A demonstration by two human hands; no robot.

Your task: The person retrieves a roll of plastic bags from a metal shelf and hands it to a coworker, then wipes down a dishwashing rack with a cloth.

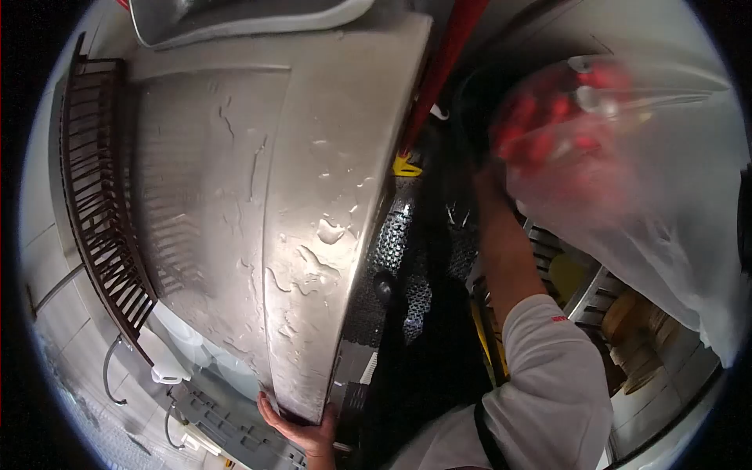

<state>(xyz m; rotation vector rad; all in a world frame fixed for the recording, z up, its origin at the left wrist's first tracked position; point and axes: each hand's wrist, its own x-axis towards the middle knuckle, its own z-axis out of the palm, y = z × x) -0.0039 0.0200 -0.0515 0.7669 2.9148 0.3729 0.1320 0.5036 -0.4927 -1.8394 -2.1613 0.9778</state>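
Note:
My left hand is at the near end of a wet stainless steel counter, its fingers and thumb on either side of the edge. Stretched far forward, my right arm reaches beside a large clear plastic bag. Blurred red contents show through the upper part of this bag; their kind cannot be made out. The fingers of my right hand are lost in the dark and blur next to the bag. Puddles and drops of water lie on the steel.
A dark slatted rack stands along the counter's left side, with a metal basin at the far end. A red pole with a yellow foot leans beside the counter. Shelving with round wooden pieces is at the right, above a textured dark floor mat.

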